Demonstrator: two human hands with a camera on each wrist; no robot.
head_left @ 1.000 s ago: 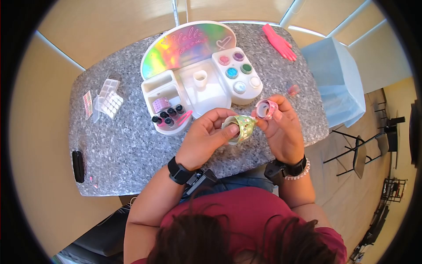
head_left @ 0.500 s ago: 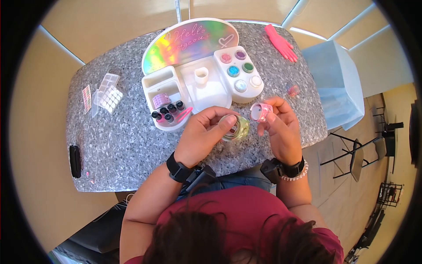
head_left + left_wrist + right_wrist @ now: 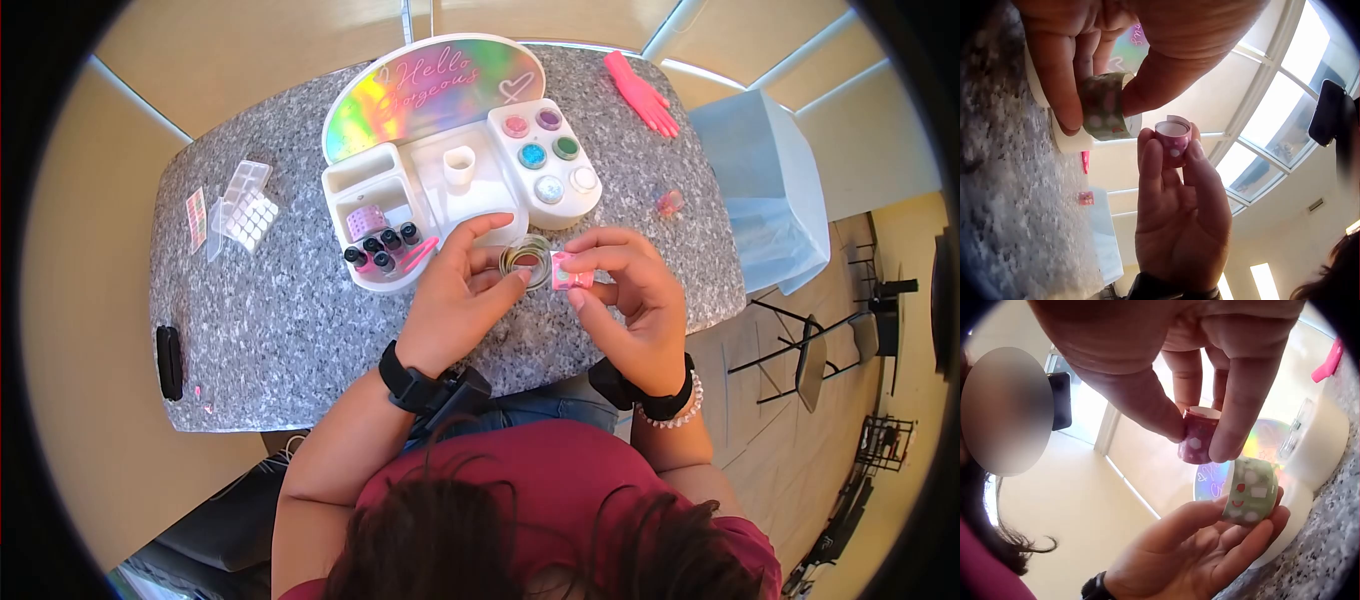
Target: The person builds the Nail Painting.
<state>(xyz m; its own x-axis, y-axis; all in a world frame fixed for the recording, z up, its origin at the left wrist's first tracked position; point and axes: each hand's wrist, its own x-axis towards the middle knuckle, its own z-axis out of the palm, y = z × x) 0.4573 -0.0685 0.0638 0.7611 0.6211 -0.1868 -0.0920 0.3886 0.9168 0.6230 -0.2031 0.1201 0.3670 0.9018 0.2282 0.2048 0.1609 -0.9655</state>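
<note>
Over the near middle of the table, my left hand [image 3: 450,305] holds a rolled green patterned strip [image 3: 525,262] between thumb and fingers. White flower-like shapes and a red print show on that green roll [image 3: 1250,494] in the right wrist view. My right hand [image 3: 640,305] pinches a smaller pink patterned roll [image 3: 572,272] between thumb and fingertips, just right of the green one. Seen from the left wrist, the pink roll [image 3: 1174,148] is a short upright coil with a white inner side and a loose end at its top.
Beyond the hands stands a white organizer [image 3: 425,195] with a shiny backboard. Dark-capped small bottles [image 3: 390,238], a lilac roll [image 3: 366,221] and several glitter pots [image 3: 532,156] sit in it. A pink glove [image 3: 640,95] lies back right; clear plastic cases [image 3: 250,222] lie left, a black pouch [image 3: 169,363] front left.
The green roll has turned, its open end now facing up to the head camera. My right hand has turned the pink roll and brought it left, close beside the green one.
</note>
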